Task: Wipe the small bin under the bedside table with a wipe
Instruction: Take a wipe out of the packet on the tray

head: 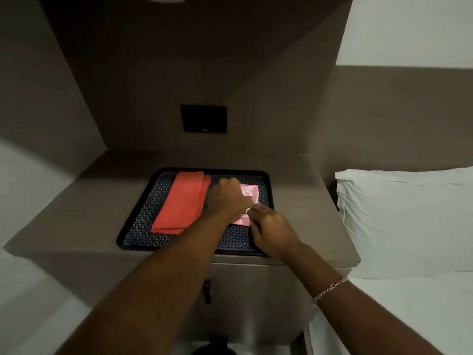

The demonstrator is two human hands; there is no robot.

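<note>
A pink pack of wipes (249, 193) lies on a black patterned tray (143, 221) on the bedside table (76, 213). My left hand (226, 198) rests flat on the pack and covers its left part. Just in front of it, my right hand (271, 231) pinches something small and white at the pack's near edge; whether that is a flap or a wipe I cannot tell. A dark round shape, the small bin (213, 347), shows at the bottom edge below the table, mostly cut off.
A folded red cloth (183, 201) lies on the tray's left half. A dark wall panel (204, 119) sits above the table. The table front has a dark handle (207, 290). A bed with a white pillow (409, 221) stands directly to the right.
</note>
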